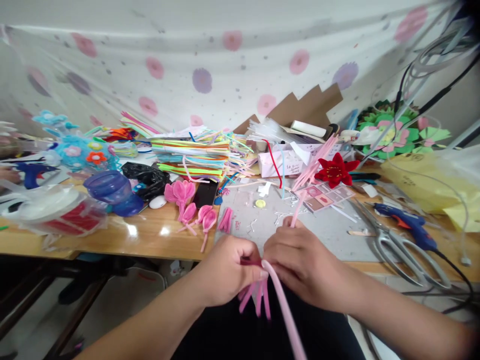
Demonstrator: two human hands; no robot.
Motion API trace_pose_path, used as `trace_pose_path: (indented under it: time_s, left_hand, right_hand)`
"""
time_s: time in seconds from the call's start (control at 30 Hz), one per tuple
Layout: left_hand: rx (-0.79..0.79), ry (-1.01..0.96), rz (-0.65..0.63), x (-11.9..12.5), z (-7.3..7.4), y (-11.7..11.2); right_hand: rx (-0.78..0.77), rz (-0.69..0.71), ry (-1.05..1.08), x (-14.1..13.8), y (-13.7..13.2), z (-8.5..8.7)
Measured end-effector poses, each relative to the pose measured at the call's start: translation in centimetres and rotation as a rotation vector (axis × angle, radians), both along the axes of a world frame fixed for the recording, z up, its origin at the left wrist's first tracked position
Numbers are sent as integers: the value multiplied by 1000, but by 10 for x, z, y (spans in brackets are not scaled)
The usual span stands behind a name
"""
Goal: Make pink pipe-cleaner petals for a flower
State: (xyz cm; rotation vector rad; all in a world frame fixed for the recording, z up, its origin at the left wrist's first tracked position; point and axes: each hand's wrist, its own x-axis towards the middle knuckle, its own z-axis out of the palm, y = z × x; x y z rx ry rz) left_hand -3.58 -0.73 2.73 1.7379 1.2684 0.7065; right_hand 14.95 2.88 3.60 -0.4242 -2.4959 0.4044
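Just past the table's front edge, my left hand is closed, thumb and fingers pinching a bundle of pink pipe cleaners whose ends fan out below. Against it, my right hand has its fingers curled round a long pale pink pipe cleaner. One length of this hangs down towards my lap, and another pink length sticks up above the right hand. Where the two meet is partly hidden by my fingers. Pink pipe-cleaner flowers and a short folded pink bunch lie on the table beyond my left hand.
Large scissors and a blue glue gun lie at the right, with a red flower behind them. Stacked coloured pipe cleaners fill the back. A blue plastic cup and a wrapped tub stand left.
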Motion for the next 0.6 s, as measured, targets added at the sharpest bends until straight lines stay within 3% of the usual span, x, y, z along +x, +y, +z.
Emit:
trace_pose_path:
  time_s: [0.07,0.13,0.23,0.3,0.37,0.47,0.5,0.6]
  left_hand:
    - [426,323,49,3,-2,-1]
    - [777,542,86,5,-6,-3]
    - [952,608,68,5,-10,-5]
    - [903,562,27,1,-7,-6]
    - [735,469,-10,-5,-1,-6]
    - [355,234,0,-13,8,-5]
    - [234,136,10,-15,9,-5]
    - [-43,-141,26,-17,8,-3]
  right_hand:
    - [-103,-198,16,-7,-3,-15]
    - [-326,-379,63,-16,-5,-27]
    - [-795,-443,140,-24,-4,-27]
    - [-915,-293,99,-19,-4,-14]
    - [-787,-116,-41,-2,-2,5]
    - [-510,-236,-108,38,8,29]
    - [-512,-241,-139,52,13,33]
    - [-691,-12,-267,81,25,37]
